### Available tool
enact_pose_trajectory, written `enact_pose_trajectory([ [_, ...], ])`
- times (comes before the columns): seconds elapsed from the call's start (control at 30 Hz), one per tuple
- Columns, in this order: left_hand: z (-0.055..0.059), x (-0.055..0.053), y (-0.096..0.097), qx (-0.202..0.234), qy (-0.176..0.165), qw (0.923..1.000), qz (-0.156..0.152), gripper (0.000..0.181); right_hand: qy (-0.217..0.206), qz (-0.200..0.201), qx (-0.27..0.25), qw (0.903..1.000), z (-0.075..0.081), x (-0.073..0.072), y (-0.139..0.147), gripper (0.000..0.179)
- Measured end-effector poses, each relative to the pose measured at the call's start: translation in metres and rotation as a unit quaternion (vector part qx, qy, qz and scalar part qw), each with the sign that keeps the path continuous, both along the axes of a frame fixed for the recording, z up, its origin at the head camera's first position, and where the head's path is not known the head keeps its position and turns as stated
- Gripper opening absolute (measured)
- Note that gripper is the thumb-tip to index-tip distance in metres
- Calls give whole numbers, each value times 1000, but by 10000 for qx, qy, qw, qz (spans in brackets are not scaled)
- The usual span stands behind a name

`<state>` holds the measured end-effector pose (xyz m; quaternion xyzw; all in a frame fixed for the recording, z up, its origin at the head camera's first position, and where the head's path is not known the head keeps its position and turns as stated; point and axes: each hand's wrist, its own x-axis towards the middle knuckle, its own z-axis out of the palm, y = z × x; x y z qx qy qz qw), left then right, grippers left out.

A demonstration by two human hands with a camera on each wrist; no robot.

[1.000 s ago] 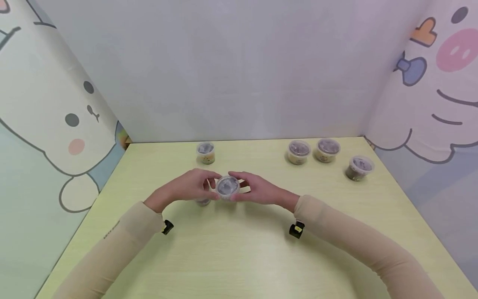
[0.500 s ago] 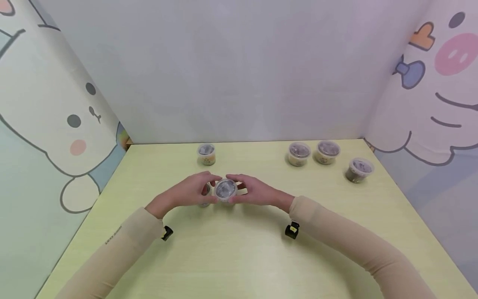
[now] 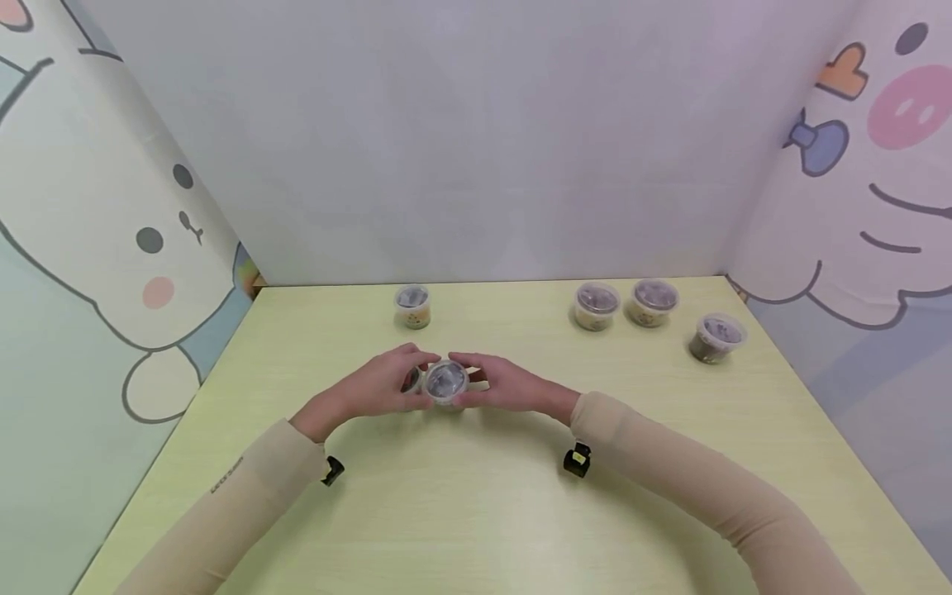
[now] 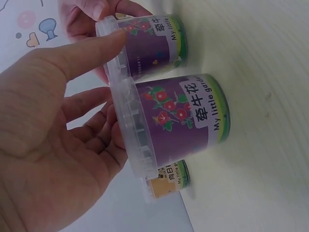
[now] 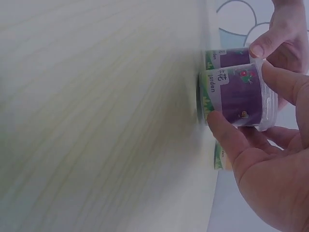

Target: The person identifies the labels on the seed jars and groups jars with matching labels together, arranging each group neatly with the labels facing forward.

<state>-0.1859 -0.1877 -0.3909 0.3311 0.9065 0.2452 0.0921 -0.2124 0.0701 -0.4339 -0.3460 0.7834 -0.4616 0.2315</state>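
Observation:
A small plastic tub [image 3: 446, 380] with a clear lid and purple flower label stands upright between my hands. My right hand [image 3: 513, 384] grips it from the right, thumb low on the label in the right wrist view. My left hand [image 3: 383, 380] holds it from the left, its thumb on the lid edge in the left wrist view. A second purple tub [image 4: 178, 121], with the same label, stands close beside it, mostly hidden under my left hand in the head view. The held tub's base is right at the tabletop in the right wrist view.
An orange-labelled tub [image 3: 412, 307] stands farther back, behind my left hand. Two lidded tubs, one [image 3: 596, 307] beside another [image 3: 652, 302], are at the back right, and a darker tub [image 3: 716, 339] sits nearer the right edge. A pale wall backs the wooden table [image 3: 461, 512].
Both hands have shifted slightly left and toward me with the held tub, bringing it down closer beside the second purple tub. The other tubs stay in place.

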Motion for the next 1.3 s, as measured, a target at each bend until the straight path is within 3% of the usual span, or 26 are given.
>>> enact_pose_trajectory([
  [0.37,2,0,0,-115,-110,9999,61,63,152,-179,582,9980,1,2,-4,75],
  [1.3,13,-4,5,-309,-419,9986,-79,67,25,-149,547,9984,3,2,-2,75],
])
